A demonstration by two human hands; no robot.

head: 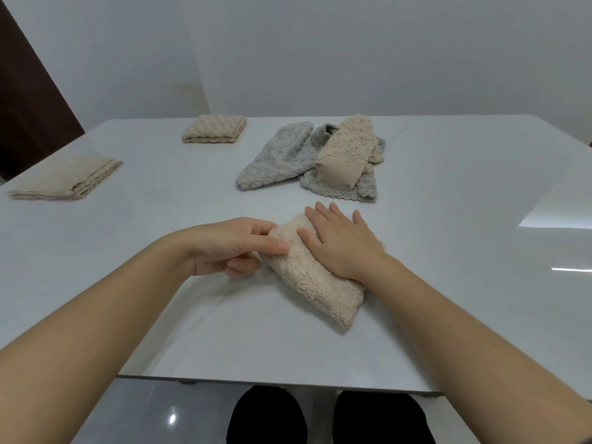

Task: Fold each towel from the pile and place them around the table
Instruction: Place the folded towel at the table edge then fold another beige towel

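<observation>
A beige fluffy towel [315,283] lies folded into a narrow strip on the white table [160,315], near the front edge. My right hand [342,241] presses flat on its upper half with straight fingers. My left hand [237,246] pinches the towel's far left corner between thumb and fingers. Behind it sits the pile [307,158]: grey towels with a beige towel [344,153] draped on top.
Two folded beige towels lie on the table: one at the far left edge [64,181] and one at the back [214,129]. A dark door stands at the far left. My knees show below the table's front edge.
</observation>
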